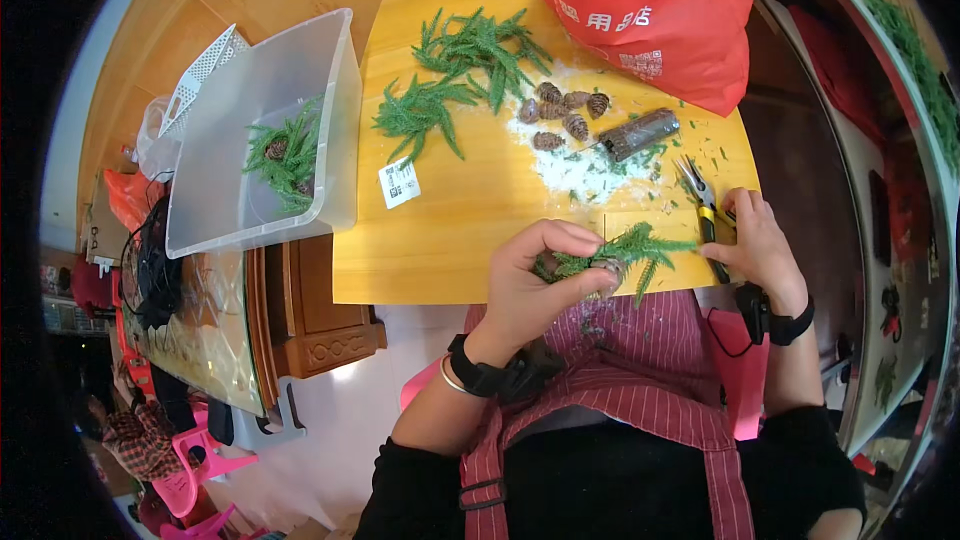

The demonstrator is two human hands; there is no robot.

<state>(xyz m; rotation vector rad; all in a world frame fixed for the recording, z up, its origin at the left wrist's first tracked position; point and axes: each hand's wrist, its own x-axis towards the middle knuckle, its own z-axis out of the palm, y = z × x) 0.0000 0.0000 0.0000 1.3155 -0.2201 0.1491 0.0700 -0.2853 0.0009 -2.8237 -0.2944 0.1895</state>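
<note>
Green sprig [625, 248] pinched in curled left hand [530, 280] fingers; right hand [762, 245] apparently gripping pliers [705, 212].

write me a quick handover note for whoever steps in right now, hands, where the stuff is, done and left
Left hand: closed on a green sprig with a pine cone at its base, at the table's near edge.
Right hand: resting on the yellow-handled pliers, not lifted.
On the yellow table: loose sprigs, a cluster of cones, a dark roll, white crumbs.
Done: some sprig-and-cone pieces lie in the clear bin.
Left: probably the loose sprigs and cones; red bag holds more cones.
</note>
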